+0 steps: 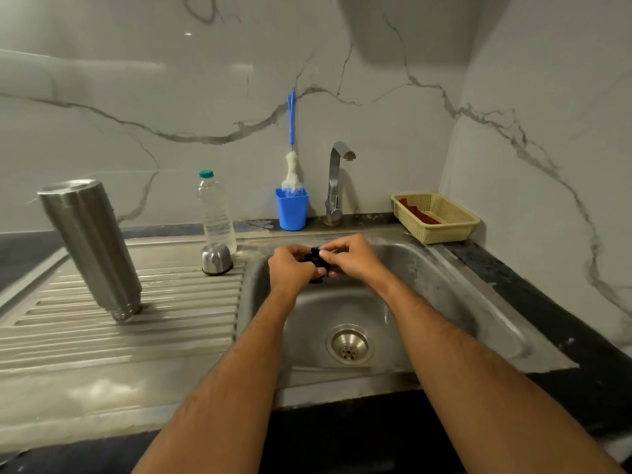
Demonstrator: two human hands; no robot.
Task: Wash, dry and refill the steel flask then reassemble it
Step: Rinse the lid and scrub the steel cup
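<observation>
The steel flask (90, 248) stands mouth-down on the ribbed draining board (130, 323) left of the sink (444, 278), well apart from the hands, with its steel cap (216, 258) upside down near the basin's edge and a clear plastic water bottle (216, 213) just behind that cap. Over the basin the left hand (293, 268) and the right hand (352, 256) are drawn close together, both curled round a small black stopper (316, 263), the left seeming to grip it from below while the right thumb and fingers pinch its top. The tap (337, 181) shows no running water. By the look of it, the step in hand is cleaning or handling the stopper, and the body is draining; the next move probably calls for rinsing or setting the stopper down, then righting the flask for refilling from the bottle. Counted: one flask body, one cap, one stopper, one water bottle, one bottle brush (291, 159) standing in one blue cup (291, 210), one tap, and one yellow basket (441, 218) on the counter at right.
</observation>
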